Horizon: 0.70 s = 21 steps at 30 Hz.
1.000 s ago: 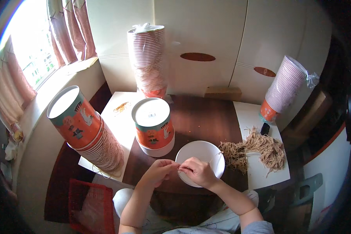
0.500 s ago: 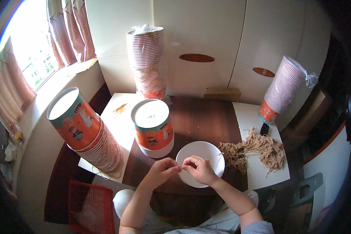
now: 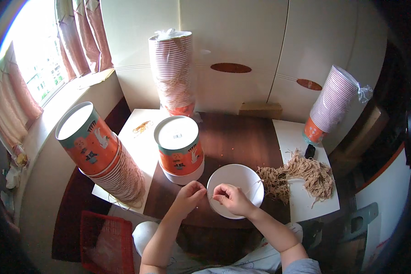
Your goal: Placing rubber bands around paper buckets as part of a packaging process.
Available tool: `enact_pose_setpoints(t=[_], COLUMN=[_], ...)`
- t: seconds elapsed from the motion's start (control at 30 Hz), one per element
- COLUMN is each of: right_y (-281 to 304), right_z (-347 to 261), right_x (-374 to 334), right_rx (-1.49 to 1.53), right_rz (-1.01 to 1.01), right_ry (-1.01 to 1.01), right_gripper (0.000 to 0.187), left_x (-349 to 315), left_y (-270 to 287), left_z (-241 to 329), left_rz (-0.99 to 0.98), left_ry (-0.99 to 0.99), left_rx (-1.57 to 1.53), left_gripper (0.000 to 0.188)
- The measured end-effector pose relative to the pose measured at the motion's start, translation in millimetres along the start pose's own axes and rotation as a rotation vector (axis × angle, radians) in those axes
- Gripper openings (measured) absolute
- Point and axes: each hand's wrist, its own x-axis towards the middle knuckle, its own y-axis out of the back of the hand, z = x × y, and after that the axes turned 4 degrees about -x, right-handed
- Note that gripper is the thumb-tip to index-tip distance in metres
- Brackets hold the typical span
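My left hand (image 3: 190, 198) is pinched closed just left of a white paper bucket (image 3: 234, 170); whatever its fingertips hold is too fine to make out. Over the bucket's open mouth, my right hand (image 3: 233, 201) pinches a thin tan string (image 3: 255, 185), which runs across the rim toward a tangled heap of string (image 3: 308, 176) on the right. A small gap separates the two hands. Left of the bucket, an orange and green printed bucket (image 3: 180, 157) stands upside down, its white base up, over another white piece.
Tall nested stacks of printed buckets stand around the table: a leaning stack (image 3: 102, 155) at left, a wrapped stack (image 3: 171, 73) at the back, another wrapped stack (image 3: 331, 105) at back right. A black object (image 3: 310, 151) lies by the string heap. A red mesh basket (image 3: 106, 242) sits below left.
The fingertips, which met over the bucket's left edge, have drawn apart. My left hand has shifted slightly left and up; the right stays almost in place.
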Motion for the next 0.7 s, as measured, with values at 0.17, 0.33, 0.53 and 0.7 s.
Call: enact_pose_setpoints(t=[0.17, 0.33, 0.53, 0.7], right_y=[-3, -3, 3, 14], right_z=[13, 15, 10, 1], right_x=[1, 1, 3, 5], right_rx=[0.157, 0.197, 0.346, 0.285], right_rz=[-0.024, -0.02, -0.055, -0.077], right_ry=[-0.031, -0.061, -0.127, -0.103], right_gripper=[0.007, 0.005, 0.005, 0.006], left_x=[3, 3, 1, -5], left_y=[-2, -1, -1, -7], left_z=[-8, -8, -10, 11], left_rz=[-0.024, -0.061, -0.057, -0.008], left_ry=[0.006, 0.072, 0.034, -0.319], left_rx=[0.064, 0.027, 0.143, 0.394], left_gripper=[0.009, 0.007, 0.009, 0.016])
